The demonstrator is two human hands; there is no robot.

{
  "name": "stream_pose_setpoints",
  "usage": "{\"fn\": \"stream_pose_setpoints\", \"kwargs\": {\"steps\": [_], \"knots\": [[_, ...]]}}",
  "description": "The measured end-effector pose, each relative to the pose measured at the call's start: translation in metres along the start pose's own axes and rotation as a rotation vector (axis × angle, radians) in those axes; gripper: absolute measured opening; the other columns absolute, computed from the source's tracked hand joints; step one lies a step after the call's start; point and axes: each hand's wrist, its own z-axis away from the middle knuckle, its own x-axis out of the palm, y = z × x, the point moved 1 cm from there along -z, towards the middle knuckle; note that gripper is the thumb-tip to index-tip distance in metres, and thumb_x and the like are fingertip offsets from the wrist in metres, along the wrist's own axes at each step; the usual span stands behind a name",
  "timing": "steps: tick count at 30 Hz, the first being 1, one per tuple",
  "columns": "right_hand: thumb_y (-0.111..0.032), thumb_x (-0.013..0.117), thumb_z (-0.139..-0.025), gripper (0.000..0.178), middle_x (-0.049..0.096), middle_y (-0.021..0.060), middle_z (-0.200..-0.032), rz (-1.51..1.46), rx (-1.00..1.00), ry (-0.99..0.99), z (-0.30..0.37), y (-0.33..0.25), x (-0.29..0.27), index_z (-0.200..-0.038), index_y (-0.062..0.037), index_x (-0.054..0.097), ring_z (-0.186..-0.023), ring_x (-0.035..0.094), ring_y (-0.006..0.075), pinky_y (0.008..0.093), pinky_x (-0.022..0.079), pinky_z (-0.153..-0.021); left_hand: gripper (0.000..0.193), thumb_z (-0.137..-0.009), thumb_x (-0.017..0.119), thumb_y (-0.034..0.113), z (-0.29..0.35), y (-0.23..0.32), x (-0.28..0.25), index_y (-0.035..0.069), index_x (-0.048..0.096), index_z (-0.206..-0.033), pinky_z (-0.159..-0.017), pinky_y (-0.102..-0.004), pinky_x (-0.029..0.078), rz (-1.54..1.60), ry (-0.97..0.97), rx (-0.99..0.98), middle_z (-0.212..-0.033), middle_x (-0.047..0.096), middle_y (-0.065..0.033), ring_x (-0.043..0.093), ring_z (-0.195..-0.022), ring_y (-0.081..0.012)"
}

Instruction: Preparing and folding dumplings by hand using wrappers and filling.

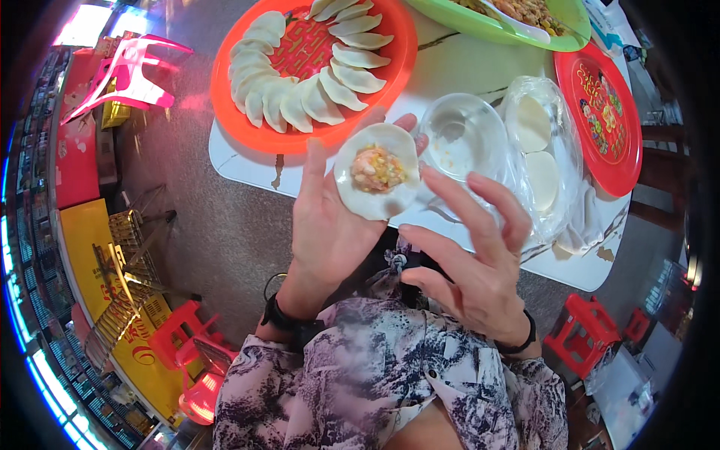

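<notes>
White-topped table (480, 67), seen from beside it: at its near edge, a round dough wrapper (355, 202) bearing a mound of filling (377, 169) lies across the left hand (330, 229), whose fingers support it from beneath, unclenched. Right hand (481, 281): empty, fingers parted and loosely bent, just beside the wrapper; contact cannot be told. Step in hand, as judged: filled, not yet folded. The next move calls for doubling the dough over and pinching its rim, matching the folded dumplings (296, 109) ringed on the orange tray (225, 112). Obscured: most left fingers, behind the wrapper; the green bowl (454, 13), cut off above; the bagged wrappers (541, 180), blurred by creased plastic.
</notes>
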Motion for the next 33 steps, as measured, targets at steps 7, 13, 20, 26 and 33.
{"fn": "stream_pose_setpoints", "kwargs": {"steps": [7,13,20,26,33], "knots": [[-0.048,0.063,-0.084,0.042,0.047,0.0086,-0.144,0.026,-0.032,0.039,-0.01,-0.003,0.018,-0.115,-0.0212,0.071,-0.128,0.038,0.0307,0.0374,0.03,-0.107,0.072,-0.102,0.022,0.055,0.003,0.001,0.002,0.002,0.021,-0.151,-0.117,-0.0505,0.023,0.174,-0.067,-0.016,-0.154,0.025,-0.0218,0.024,-0.143,-0.0376],[-0.048,0.06,-0.086,0.041,0.047,0.0091,-0.144,0.146,0.055,0.109,-0.004,0.004,0.009,-0.117,-0.0239,0.071,-0.128,0.037,0.0309,0.0381,0.031,-0.107,0.072,-0.102,0.022,0.056,0.002,0.005,0.001,0.003,0.021,-0.151,-0.118,-0.0504,0.023,0.224,-0.057,-0.002,-0.155,0.023,-0.0218,0.024,-0.143,-0.037],[-0.044,0.064,-0.087,0.039,0.047,0.0115,-0.143,0.075,0.059,0.1,-0.002,0.018,0.007,-0.115,-0.0181,0.071,-0.129,0.036,0.0333,0.0414,0.029,-0.108,0.073,-0.101,0.027,0.055,-0.002,0.007,-0.006,0.001,0.023,-0.15,-0.118,-0.0504,0.022,0.097,-0.017,0.086,-0.153,0.026,-0.0228,0.024,-0.143,-0.0373],[-0.044,0.071,-0.081,0.051,0.038,0.0124,-0.15,0.272,0.249,0.129,-0.002,0.06,0.014,-0.118,-0.009,0.066,-0.133,0.032,0.0368,0.0441,0.025,-0.11,0.078,-0.101,0.031,0.055,-0.002,0.011,-0.012,-0.006,0.02,-0.148,-0.119,-0.0502,0.02,0.222,0.005,0.048,-0.153,0.024,-0.0259,0.022,-0.144,-0.037],[-0.051,0.068,-0.08,0.056,0.036,0.0074,-0.152,0.269,0.263,0.075,-0.004,0.064,0.025,-0.109,-0.0037,0.07,-0.137,0.029,0.034,0.0437,0.024,-0.111,0.075,-0.102,0.028,0.052,-0.002,0.006,-0.017,-0.006,0.019,-0.148,-0.119,-0.0505,0.018,0.212,0.013,0.026,-0.155,0.019,-0.0263,0.019,-0.145,-0.0361]]}}
